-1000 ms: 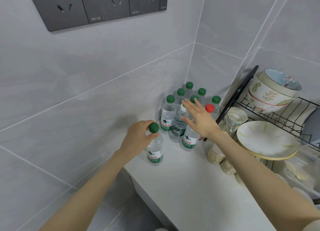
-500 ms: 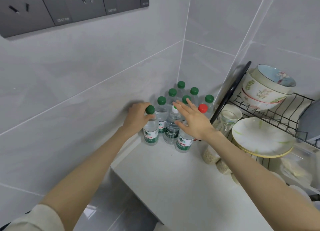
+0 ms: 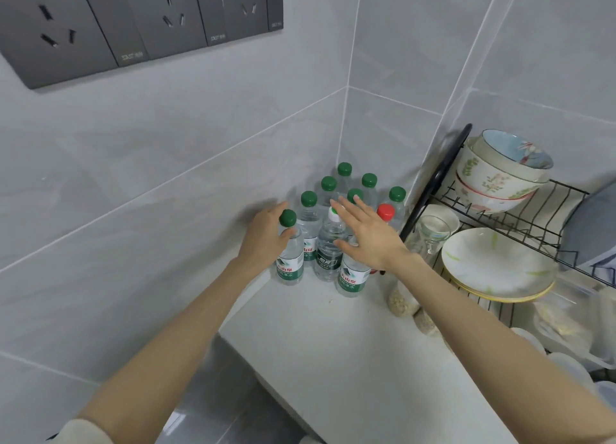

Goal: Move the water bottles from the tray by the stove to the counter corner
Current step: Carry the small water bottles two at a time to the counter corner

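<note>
Several clear water bottles stand clustered in the corner of the white counter, most with green caps, one with a red cap and one with a white cap. My left hand grips the upper body of the front-left green-capped bottle, which stands upright on the counter beside the wall. Fingers straight and spread, my right hand rests over the front-right bottle, hiding its cap. The tray and the stove are out of view.
A black wire dish rack stands to the right with stacked bowls, a white plate, a glass and a cup. Small jars of grain sit under it. The counter's left edge drops beside the wall. Wall sockets hang upper left.
My left hand has carried its bottle back and right along the wall into the cluster's front-left spot and slid from the cap to the body. The right hand stayed over the front-right bottle.
</note>
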A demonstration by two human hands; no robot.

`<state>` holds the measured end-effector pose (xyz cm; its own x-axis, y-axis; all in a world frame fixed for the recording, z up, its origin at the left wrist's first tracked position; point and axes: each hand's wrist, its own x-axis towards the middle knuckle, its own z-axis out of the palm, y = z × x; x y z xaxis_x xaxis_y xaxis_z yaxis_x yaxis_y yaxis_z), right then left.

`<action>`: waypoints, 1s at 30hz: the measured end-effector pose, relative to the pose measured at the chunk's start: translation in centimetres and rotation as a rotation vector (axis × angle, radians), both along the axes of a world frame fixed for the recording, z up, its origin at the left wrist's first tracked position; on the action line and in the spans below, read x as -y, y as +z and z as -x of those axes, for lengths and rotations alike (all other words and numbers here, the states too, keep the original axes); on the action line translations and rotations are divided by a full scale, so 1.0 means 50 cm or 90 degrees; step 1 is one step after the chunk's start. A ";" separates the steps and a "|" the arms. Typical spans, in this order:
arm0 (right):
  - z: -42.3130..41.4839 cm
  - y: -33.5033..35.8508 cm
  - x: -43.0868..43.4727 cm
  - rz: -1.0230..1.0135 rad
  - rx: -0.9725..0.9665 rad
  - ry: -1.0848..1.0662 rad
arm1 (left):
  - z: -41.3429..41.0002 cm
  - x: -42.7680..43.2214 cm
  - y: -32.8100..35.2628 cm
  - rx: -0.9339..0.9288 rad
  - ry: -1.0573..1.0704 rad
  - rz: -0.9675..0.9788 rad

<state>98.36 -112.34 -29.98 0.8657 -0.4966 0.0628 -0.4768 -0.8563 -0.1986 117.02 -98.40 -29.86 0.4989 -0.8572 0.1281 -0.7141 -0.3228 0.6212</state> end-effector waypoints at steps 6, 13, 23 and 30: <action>0.017 0.029 -0.033 -0.130 0.130 -0.054 | 0.025 -0.052 0.076 -0.096 0.043 0.071; 0.104 0.082 -0.128 -0.410 0.400 -0.202 | 0.113 -0.146 0.163 -0.343 0.093 0.207; 0.252 0.056 -0.252 -0.647 0.453 -0.263 | 0.262 -0.259 0.088 -0.440 0.172 0.181; 0.288 0.058 -0.321 -0.615 0.463 -0.281 | 0.312 -0.322 0.078 -0.467 0.157 0.159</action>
<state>83.98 -96.30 -27.06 0.5356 -0.8391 -0.0951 -0.2034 -0.0189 -0.9789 101.43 -82.31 -25.98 0.7008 -0.7012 -0.1313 -0.0242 -0.2073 0.9780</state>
